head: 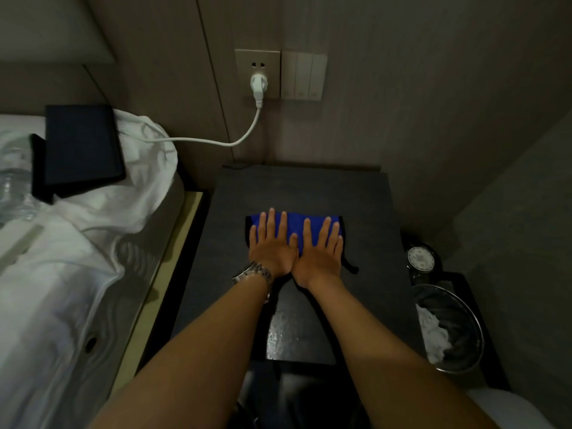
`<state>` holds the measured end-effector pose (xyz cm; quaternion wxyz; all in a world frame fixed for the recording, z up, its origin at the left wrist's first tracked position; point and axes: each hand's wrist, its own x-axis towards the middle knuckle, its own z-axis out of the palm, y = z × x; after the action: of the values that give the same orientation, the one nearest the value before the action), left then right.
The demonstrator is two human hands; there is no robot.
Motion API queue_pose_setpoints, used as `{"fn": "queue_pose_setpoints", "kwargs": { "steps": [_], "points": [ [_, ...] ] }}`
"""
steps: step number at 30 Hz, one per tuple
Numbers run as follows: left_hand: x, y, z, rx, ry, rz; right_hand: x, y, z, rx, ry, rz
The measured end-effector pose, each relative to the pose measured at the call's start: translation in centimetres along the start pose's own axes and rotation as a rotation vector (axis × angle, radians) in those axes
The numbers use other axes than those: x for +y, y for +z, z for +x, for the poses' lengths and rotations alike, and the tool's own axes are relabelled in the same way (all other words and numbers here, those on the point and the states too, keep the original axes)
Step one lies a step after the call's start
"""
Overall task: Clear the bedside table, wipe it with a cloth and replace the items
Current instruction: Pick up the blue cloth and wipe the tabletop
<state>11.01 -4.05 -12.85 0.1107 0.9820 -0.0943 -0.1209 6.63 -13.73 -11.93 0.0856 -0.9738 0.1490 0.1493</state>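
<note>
The person is pressing both hands flat on a blue cloth (295,229) in the middle of the dark bedside table (365,209). The left hand (272,243) and the right hand (322,249) are lying side by side with the fingers straight and spread, not curled around anything, so they are pushing the cloth down and not gripping it. A shiny watch (252,272) is sitting on the left wrist. The near part of the table top is looking wet and shiny, so I think the wiping is partly done and the far part and the edges are waiting. To do this well, the hands should be keeping the cloth flat and sliding it in long rows, going right out to the far corners and both sides. The black tablet (82,148) and a clear bottle (14,187) are lying on the white bed (77,258) to the left, well away from the table, so they are the things to put back later. A white cable (216,140) is hanging from the wall plug (258,83) toward the bed, above the far left of the table. A bin (448,329) is standing on the right, just beside the table, so the cloth should not be pushing crumbs off that side carelessly.
</note>
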Motion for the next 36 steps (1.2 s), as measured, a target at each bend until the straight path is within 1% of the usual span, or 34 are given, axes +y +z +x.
{"fn": "queue_pose_setpoints", "kwargs": {
  "steps": [6,11,16,22,27,29,32,34,35,36],
  "points": [
    [0.0,0.0,0.2,-0.02,-0.004,0.02,-0.1,0.2,-0.1,-0.011,0.001,-0.001],
    [-0.1,-0.2,0.1,-0.011,-0.003,0.023,0.0,0.4,0.1,0.019,-0.016,0.002],
    [-0.1,0.0,-0.3,-0.015,0.02,0.029,0.1,0.2,-0.4,-0.017,-0.023,0.01],
    [-0.6,0.8,-3.0,-0.002,0.067,0.015,-0.2,1.2,-3.3,-0.04,-0.059,0.005],
    [-1.1,1.5,-7.1,-0.01,0.069,-0.087,0.1,2.0,-6.5,-0.129,-0.141,0.011],
    [-1.0,1.3,-8.6,-0.068,0.043,-0.196,0.4,2.0,-8.1,-0.175,-0.172,0.054],
    [-1.1,1.7,-10.0,-0.152,-0.025,-0.526,0.3,2.0,-9.1,-0.239,-0.186,0.192],
    [-0.7,1.8,-10.6,-0.166,-0.102,-0.849,-0.7,1.3,-9.9,-0.267,-0.198,0.303],
    [-0.2,1.3,-11.1,-0.161,-0.14,-1.077,-1.3,0.7,-10.4,-0.249,-0.212,0.415],
    [0.2,0.9,-11.3,-0.154,-0.2,-1.351,-1.8,0.1,-11.0,-0.254,-0.19,0.597]
  ]
}}
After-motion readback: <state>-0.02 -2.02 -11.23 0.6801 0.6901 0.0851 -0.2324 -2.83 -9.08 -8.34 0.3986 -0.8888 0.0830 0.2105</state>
